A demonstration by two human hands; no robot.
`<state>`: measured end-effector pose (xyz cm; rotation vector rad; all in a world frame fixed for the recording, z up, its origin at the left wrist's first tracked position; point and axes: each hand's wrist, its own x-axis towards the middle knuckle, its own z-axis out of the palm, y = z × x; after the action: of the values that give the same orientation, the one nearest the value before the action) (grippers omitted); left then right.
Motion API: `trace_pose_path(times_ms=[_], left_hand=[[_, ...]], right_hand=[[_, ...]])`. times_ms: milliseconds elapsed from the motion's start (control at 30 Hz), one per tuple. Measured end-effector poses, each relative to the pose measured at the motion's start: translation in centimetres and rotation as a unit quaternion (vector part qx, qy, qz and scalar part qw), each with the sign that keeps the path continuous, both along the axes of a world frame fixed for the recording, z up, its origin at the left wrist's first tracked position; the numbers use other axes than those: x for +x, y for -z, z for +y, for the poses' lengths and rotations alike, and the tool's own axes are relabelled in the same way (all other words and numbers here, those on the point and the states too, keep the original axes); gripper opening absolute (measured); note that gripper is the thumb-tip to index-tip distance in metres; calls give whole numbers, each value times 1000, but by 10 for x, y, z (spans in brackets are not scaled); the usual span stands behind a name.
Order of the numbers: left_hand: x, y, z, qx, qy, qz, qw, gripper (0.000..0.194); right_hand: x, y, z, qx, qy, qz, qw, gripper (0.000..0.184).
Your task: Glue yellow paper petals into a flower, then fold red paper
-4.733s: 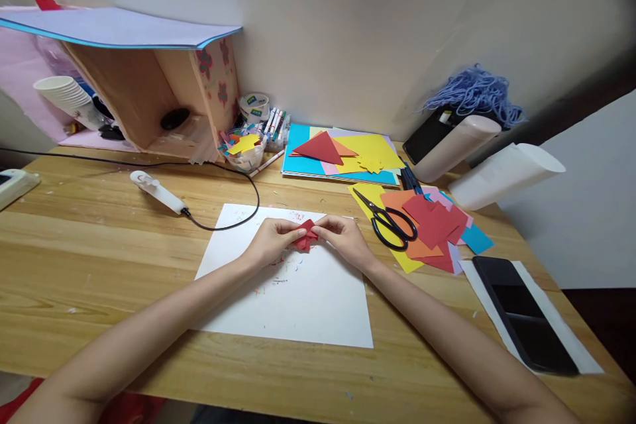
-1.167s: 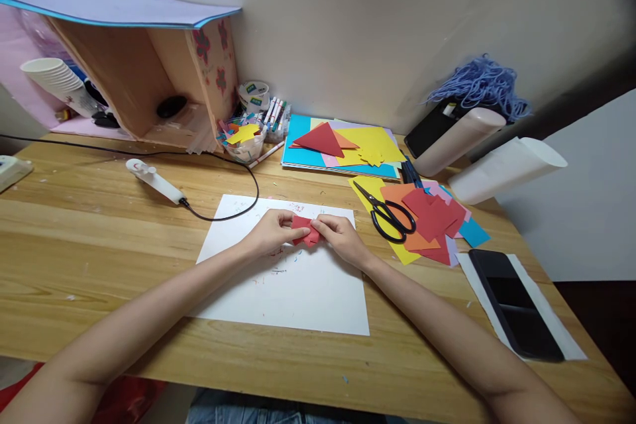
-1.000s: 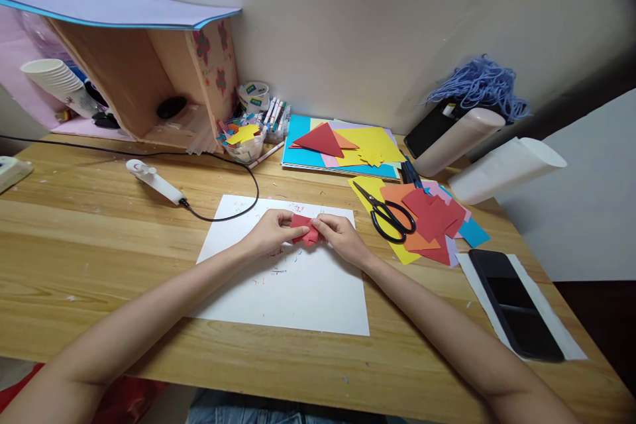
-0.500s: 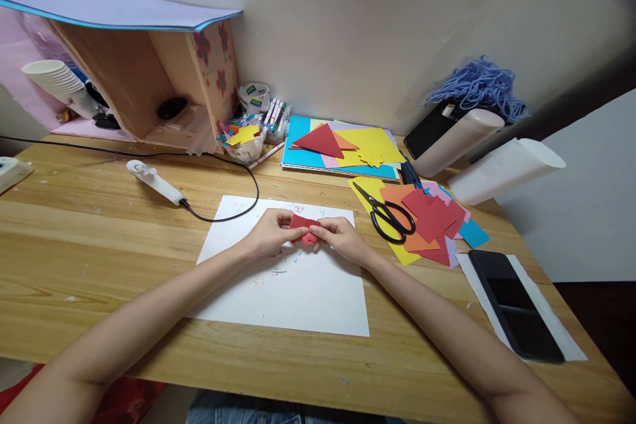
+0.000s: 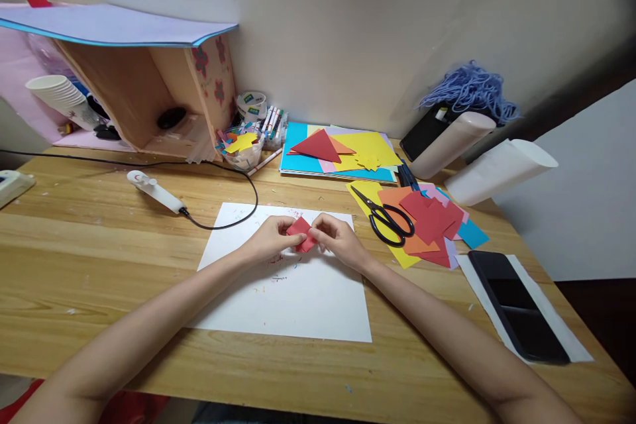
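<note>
A small folded piece of red paper (image 5: pixel 301 228) is held between my two hands, one corner pointing up. My left hand (image 5: pixel 274 236) pinches its left side with the thumb on top. My right hand (image 5: pixel 338 238) grips the right edge between thumb and fingers. Both hands hover over a white sheet (image 5: pixel 318 305) that bears scattered coloured marks. The fingertips behind the red paper are hidden.
Black-handled scissors (image 5: pixel 383 217) lie on coloured paper pieces (image 5: pixel 432 218) at the right, with a phone (image 5: pixel 517 305) nearer me. A white glue gun (image 5: pixel 155 192) and its cord rest at left. Behind stand a cardboard box (image 5: pixel 213 93) and stacked coloured paper (image 5: pixel 298 158).
The red paper has turned from a flat top edge to a diamond with a corner up. Both hands still hold it, and the view has tilted up slightly.
</note>
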<state>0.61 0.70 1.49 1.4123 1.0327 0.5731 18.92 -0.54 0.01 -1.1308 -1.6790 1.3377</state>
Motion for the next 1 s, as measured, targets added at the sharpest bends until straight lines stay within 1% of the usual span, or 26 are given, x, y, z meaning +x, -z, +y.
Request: trace_pose_path(times_ms=[133, 267, 333, 467, 567, 633, 733, 800, 833, 867, 900, 933, 967, 1000], left_hand=[[1, -2, -3, -5, -5, 25, 1000, 21], [2, 2, -2, 19, -46, 1, 999, 28], [3, 4, -2, 21, -53, -2, 998, 32], [3, 5, -3, 34, -56, 31, 997, 33], [3, 6, -3, 47, -60, 42, 996, 34], [4, 7, -4, 48, -67, 28, 996, 33], [5, 6, 0, 15, -65, -44, 997, 31], [7, 5, 8, 2, -68, -68, 995, 34], [8, 5, 15, 3, -77, -67, 995, 35], [9, 4, 22, 6, -90, -60, 994, 35], [10, 5, 31, 5, -105, -55, 993, 36], [11, 5, 40, 0, -120, -56, 991, 38], [12, 6, 49, -7, -130, -54, 990, 40], [13, 8, 58, -4, -144, -46, 989, 41]], right_hand=[[-1, -2, 0, 11, 3, 14, 1000, 24], [-1, 0, 2, 3, 24, 36, 999, 24], [-1, 2, 3, -1, 22, 41, 999, 24], [0, 5, 5, 5, 14, 18, 1000, 25], [0, 7, 4, 20, 23, -2, 1000, 25], [-2, 11, 2, 25, 39, 0, 999, 25], [-6, 13, 5, 1, 71, 17, 997, 25], [-8, 4, 13, -14, 82, 10, 996, 24], [-7, -5, 18, -5, 90, -6, 996, 23], [-5, -17, 22, 20, 102, -27, 994, 21], [-1, -30, 23, 60, 122, -51, 989, 19], [5, -43, 19, 121, 149, -79, 978, 18], [13, -52, 10, 183, 171, -95, 963, 17], [24, -56, -7, 227, 170, -106, 953, 18]])
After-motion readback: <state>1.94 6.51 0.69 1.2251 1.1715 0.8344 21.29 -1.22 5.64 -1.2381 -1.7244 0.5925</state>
